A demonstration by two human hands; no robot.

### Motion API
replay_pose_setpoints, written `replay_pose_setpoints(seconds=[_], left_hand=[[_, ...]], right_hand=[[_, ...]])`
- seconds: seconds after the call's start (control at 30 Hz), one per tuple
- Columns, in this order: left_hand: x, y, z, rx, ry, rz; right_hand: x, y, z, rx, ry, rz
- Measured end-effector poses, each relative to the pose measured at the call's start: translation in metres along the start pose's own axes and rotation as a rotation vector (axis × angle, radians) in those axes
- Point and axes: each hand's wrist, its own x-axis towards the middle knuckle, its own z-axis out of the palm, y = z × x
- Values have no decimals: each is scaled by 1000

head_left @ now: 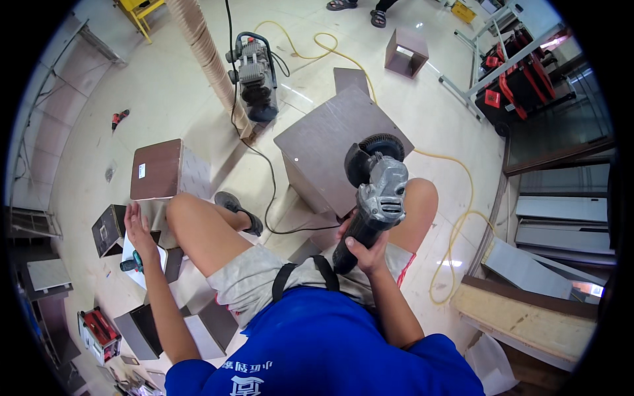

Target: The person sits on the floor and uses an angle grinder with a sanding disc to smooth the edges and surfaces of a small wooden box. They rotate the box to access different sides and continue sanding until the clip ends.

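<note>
My right hand (365, 249) grips the black handle of an angle grinder (375, 191), lifted above my right knee with its disc and guard pointing away from me. Just beyond it stands a brown box-shaped panel piece (330, 142) on the floor. My left hand (137, 232) reaches out to the left, fingers spread, over a white sheet (142, 267) and a small teal and black tool (131, 264) beside my left thigh. It holds nothing that I can see.
A brown-topped box (158, 170) sits left of my knee. An air compressor (254, 76) with black cable and yellow hose (462, 218) stands ahead. Smaller boxes (109, 228), a red tool case (99, 333) and stacked boards (528, 317) lie around. Another person's sandalled feet (360, 10) show at top.
</note>
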Motion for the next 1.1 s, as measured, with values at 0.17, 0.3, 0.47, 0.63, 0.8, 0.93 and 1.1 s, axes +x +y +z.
replay_pose_setpoints(seconds=[0.17, 0.3, 0.47, 0.63, 0.8, 0.93, 1.1], left_hand=[[-49, -95, 4, -356, -194, -147], [-104, -187, -52, 350, -477, -372], [-51, -88, -69, 173, 26, -118], [-44, 84, 9, -141, 206, 399], [-91, -146, -40, 45, -191, -36], [-77, -112, 0, -39, -261, -273], [-88, 56, 73, 158, -127, 129]], right_hand=[[1, -2, 13, 18, -26, 36], [-1, 2, 9, 57, -29, 31], [-3, 3, 9, 51, -43, 76], [-4, 6, 0, -24, -72, 58], [3, 9, 17, 55, -118, 70], [-1, 6, 3, -28, -94, 104], [9, 3, 8, 172, -207, 160]])
